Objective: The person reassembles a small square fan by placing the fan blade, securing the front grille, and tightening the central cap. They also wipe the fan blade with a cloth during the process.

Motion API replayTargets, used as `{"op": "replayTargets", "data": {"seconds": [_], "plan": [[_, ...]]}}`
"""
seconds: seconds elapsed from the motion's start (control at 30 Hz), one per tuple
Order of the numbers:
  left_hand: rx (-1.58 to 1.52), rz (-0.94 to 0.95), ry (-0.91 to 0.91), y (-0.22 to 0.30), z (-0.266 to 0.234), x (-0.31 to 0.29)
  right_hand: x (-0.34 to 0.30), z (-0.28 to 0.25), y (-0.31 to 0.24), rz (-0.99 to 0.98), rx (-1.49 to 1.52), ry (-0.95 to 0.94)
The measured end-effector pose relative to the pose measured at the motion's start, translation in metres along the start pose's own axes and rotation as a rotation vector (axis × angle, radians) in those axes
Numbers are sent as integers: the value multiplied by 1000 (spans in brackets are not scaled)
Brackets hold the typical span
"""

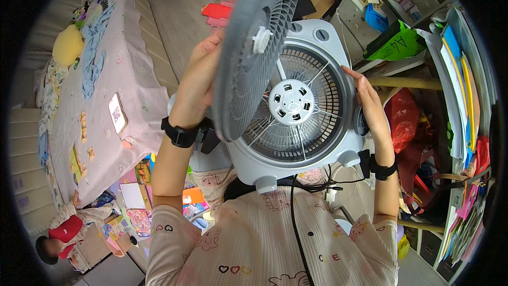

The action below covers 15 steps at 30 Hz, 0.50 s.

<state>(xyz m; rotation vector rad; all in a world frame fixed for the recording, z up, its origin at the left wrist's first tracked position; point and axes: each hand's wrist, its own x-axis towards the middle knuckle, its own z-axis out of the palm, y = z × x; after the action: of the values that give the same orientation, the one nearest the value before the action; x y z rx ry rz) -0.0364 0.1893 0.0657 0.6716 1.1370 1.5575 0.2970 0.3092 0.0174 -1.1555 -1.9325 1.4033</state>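
Note:
A box fan (338, 151) with a light grey square housing lies on my lap, its round front opening facing up. Inside it are a white hub (291, 102) with small slots and thin spokes over a ring of slats. My left hand (203, 66) grips the edge of a round grey grille (248, 74), which stands steeply tilted over the opening's left part and hides some of it. A white fitting (261, 39) sits at the grille's centre. My right hand (369, 98) holds the housing's right side, fingertips at the opening's rim, near a dark round knob (361, 122).
On the left is a bed (132, 69) with a phone (117, 112) on it. A person (69, 230) is at the lower left, near scattered books (132, 196). Shelves with folders (460, 90) and a red bag (400, 119) stand close on the right. A black cord (296, 222) crosses my lap.

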Motion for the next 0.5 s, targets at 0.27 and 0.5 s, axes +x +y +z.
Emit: {"op": "replayTargets", "data": {"seconds": [0.27, 0.5], "plan": [[34, 97, -101, -2, 3, 0, 1, 0, 3, 9, 32, -3], [264, 305, -350, -9, 33, -14, 1, -8, 26, 28, 85, -6]]}}
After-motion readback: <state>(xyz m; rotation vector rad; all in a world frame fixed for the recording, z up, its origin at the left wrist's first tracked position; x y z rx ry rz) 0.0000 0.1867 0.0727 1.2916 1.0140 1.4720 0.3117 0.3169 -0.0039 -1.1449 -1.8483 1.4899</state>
